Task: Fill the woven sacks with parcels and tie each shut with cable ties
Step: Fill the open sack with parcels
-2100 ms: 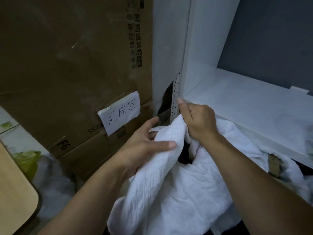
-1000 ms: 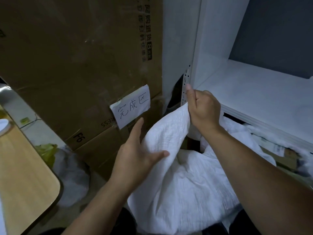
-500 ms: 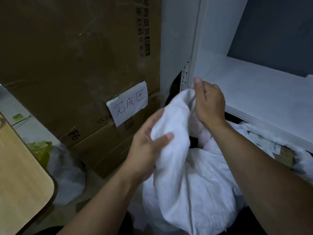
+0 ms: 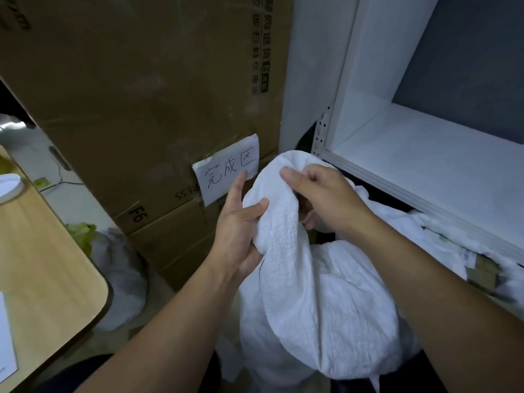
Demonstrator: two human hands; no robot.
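A white woven sack point(image 4: 317, 302) bulges in front of me, its top gathered into a thick neck. My left hand point(image 4: 241, 225) wraps around that neck from the left, thumb across the cloth and index finger pointing up. My right hand point(image 4: 326, 199) grips the top of the gathered cloth from the right, fingers curled into the folds. What fills the sack is hidden. No cable tie shows.
Large brown cardboard boxes point(image 4: 141, 109) stand behind, with a handwritten paper label point(image 4: 226, 171) taped on. A white shelf point(image 4: 425, 171) juts out at right, more white sacks point(image 4: 442, 236) beneath it. A wooden table point(image 4: 42, 265) edge sits at left, a grey bag point(image 4: 122, 268) beside it.
The sack's open mouth has been bunched into a tight neck. My left hand went from touching the cloth to gripping it, and my right hand came down over the top.
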